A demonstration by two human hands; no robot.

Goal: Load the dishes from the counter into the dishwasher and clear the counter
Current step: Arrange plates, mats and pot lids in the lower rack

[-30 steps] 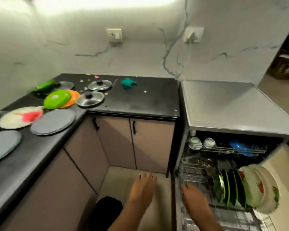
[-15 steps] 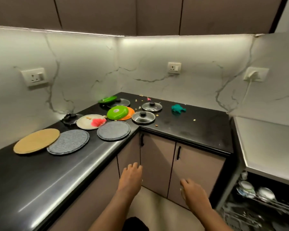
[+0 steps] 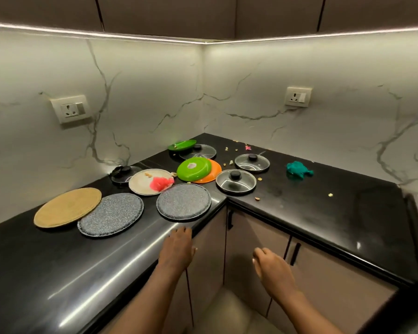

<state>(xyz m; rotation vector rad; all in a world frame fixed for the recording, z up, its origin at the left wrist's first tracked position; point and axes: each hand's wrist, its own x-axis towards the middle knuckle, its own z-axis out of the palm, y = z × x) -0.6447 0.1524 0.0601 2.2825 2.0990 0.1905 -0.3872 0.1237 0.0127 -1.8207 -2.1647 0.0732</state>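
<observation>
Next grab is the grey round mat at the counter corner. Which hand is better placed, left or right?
Left, likely. The left hand hangs open just below the counter edge, directly under the grey mat, which overhangs that edge slightly. The right hand sits farther off, in front of the cabinet doors, and would have to cross over.

Black glossy counter; white grey-veined marble wall. Toward the left edge: tan mat, two speckled grey mats. Near the inner corner: green plate over orange plate, cream plate bearing pink scrap; teal cloth.
</observation>
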